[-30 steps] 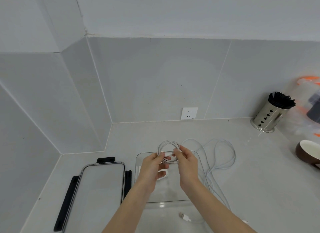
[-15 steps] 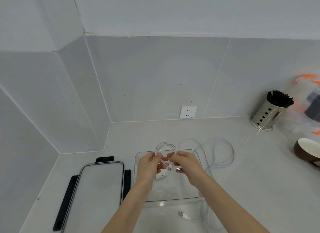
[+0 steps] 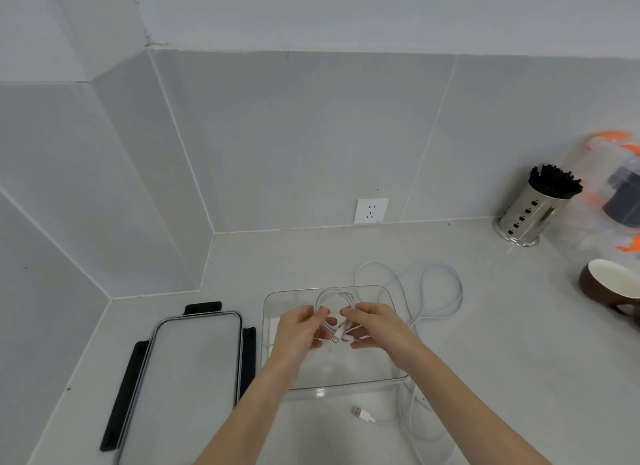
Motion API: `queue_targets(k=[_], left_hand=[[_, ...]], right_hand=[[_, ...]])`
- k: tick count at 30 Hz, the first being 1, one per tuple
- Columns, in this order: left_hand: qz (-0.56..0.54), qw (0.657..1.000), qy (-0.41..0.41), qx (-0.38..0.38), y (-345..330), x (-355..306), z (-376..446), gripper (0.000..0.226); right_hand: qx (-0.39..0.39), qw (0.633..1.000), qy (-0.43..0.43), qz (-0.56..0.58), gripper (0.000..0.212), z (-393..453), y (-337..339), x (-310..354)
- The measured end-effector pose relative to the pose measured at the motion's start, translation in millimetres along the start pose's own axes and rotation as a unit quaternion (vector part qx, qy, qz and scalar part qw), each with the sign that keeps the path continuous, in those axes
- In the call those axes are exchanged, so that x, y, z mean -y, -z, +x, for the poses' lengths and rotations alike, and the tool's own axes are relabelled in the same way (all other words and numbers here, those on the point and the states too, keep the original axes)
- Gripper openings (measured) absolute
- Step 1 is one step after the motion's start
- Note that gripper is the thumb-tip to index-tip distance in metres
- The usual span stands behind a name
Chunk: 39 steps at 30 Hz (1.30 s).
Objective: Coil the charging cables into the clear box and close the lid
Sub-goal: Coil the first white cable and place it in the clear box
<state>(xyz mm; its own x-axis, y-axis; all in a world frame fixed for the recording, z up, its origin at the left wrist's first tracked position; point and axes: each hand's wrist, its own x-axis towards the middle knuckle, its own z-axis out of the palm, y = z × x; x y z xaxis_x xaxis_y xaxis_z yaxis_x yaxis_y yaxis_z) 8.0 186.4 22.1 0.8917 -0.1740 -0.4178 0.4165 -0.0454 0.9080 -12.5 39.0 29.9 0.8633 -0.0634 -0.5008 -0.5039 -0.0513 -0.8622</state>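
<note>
Both hands hold a small coil of white charging cable (image 3: 333,298) just above the open clear box (image 3: 377,383). My left hand (image 3: 301,331) pinches the coil's left side, my right hand (image 3: 375,326) its right side, and the cable's plug ends hang between my fingers. A second white cable (image 3: 440,291) lies loose on the counter, looping behind and to the right of the box, with its USB plug (image 3: 358,412) in front of the box. The clear lid (image 3: 194,371) with black latches lies flat to the left of the box.
A steel holder of black sticks (image 3: 530,215) stands at the back right. A brown bowl (image 3: 611,288) and a plastic bag with orange marks (image 3: 616,194) sit at the right edge. A wall socket (image 3: 371,211) is behind the box. Tiled walls close off the left and back.
Both hands have lowered the coil toward the box, and the plug ends now hang between my fingers. The loose cable on the counter has not moved.
</note>
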Motion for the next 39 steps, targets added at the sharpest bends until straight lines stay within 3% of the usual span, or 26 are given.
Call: queue_targets(k=[6, 10, 13, 15, 19, 23, 27, 39], left_hand=[[0.066, 0.997, 0.032, -0.007, -11, 27, 12, 0.016], [0.112, 0.993, 0.019, -0.014, -20, 34, 28, 0.015], [0.207, 0.978, 0.027, 0.024, -30, 42, 48, 0.018], [0.245, 0.968, 0.041, 0.035, -36, 48, 59, 0.016], [0.272, 0.959, 0.073, 0.040, -46, 53, 69, 0.033], [0.271, 0.955, 0.104, 0.056, -53, 61, 77, 0.024], [0.252, 0.958, 0.121, 0.060, -54, 63, 82, 0.008], [0.176, 0.973, 0.147, 0.014, -51, 50, 71, 0.019]], right_hand=[[-0.125, 0.990, 0.008, -0.065, 0.018, 13, 16, -28], [-0.169, 0.966, 0.016, -0.195, 0.006, 25, 22, -31], [-0.190, 0.936, 0.019, -0.296, 0.015, 40, 22, -32], [-0.181, 0.917, 0.009, -0.355, 0.019, 50, 20, -32], [-0.106, 0.865, -0.016, -0.490, 0.027, 58, 12, -31], [-0.089, 0.831, -0.014, -0.548, 0.031, 64, 9, -40], [-0.080, 0.818, -0.032, -0.568, 0.036, 64, 6, -41], [-0.062, 0.818, -0.024, -0.571, 0.038, 60, 5, -42]])
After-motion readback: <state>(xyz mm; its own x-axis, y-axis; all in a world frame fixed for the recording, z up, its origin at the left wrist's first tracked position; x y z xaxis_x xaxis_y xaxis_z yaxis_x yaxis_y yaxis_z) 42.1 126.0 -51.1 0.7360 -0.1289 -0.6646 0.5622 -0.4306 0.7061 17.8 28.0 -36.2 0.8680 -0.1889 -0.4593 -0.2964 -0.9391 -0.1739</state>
